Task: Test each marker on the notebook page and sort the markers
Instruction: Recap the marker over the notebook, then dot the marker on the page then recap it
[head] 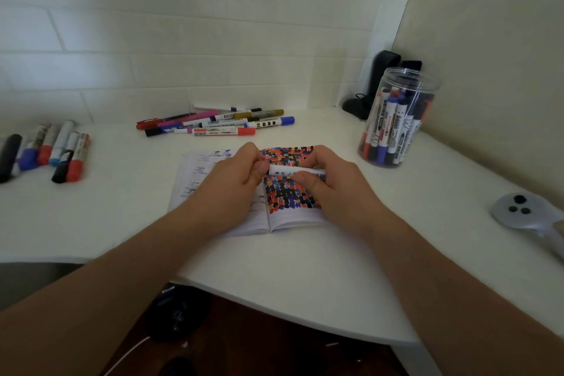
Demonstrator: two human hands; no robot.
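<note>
Both hands are holding one white-barrelled marker [297, 172] level just above the small open paper notebook [276, 192] on the white bench [305, 259]. The left hand [227, 183] is pinching its left end, seemingly the cap, while the right hand [331, 185] is gripping the barrel. The person is probably uncapping it or recapping it; which one is unclear. If uncapping, the next move is dabbing the tip on the page's bare lower strip.

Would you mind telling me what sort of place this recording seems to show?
Probably a home desk corner: a white desk against a white brick wall, an open notebook covered in marker test blots, and a clear jar of markers.
</note>
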